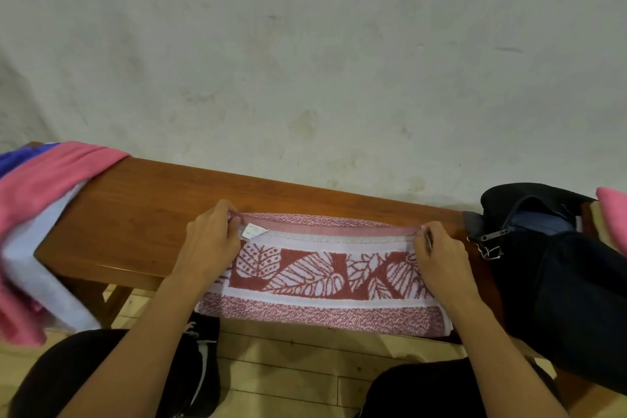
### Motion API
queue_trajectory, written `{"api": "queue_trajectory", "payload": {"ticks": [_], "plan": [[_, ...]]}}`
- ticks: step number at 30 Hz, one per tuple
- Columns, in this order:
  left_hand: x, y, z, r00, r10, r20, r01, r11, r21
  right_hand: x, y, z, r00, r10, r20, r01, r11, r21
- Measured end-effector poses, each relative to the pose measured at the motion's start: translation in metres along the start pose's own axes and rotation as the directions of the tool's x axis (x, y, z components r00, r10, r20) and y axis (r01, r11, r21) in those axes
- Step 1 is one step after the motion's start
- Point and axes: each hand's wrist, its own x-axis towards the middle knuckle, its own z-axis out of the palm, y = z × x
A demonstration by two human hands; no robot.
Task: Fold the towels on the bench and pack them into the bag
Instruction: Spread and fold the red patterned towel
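a person's left hand and right hand each pinch a far corner of a red-and-white towel spread across a wooden tabletop, fingers curled round the pink hem at either end. the towel stretches between the two hands, its far edge pulled taut from one grip to the other, its near edge hanging just over the tabletop's front lip below the wrists. the cloth is looped terry, woven with a band of pale leaves on a brick-red ground, bordered by speckled pink stripes; a small white label lies just beside the left hand's fingers. the tabletop is smooth, reddish-brown, glossy wood, long and narrow. beyond the right hand, a dark fabric bag slumps on the tabletop with its top gaping and a metal clip dangling near that hand. well out past the left hand, a heap of soft towels, pink, pale lilac and blue, drapes over the tabletop's end. a stained pale wall rises behind; light wood floor planks show below.
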Motion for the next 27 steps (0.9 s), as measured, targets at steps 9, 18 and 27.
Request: {"api": "queue_trajectory", "payload": {"ticks": [9, 18, 27], "plan": [[0.008, 0.000, 0.012, 0.999, -0.037, 0.003, 0.036, 0.994, 0.105, 0.011, -0.002, 0.009, 0.999, 0.018, -0.048, -0.021, 0.997, -0.078], [0.009, 0.011, 0.015, 0.998, -0.052, -0.037, 0.057, 0.987, 0.153, 0.013, -0.003, 0.011, 0.998, -0.008, -0.068, 0.002, 0.996, -0.085], [0.018, 0.007, 0.018, 0.996, -0.055, -0.065, 0.070, 0.963, 0.262, 0.026, -0.007, 0.016, 0.999, 0.043, -0.029, -0.049, 0.968, -0.245]]}}
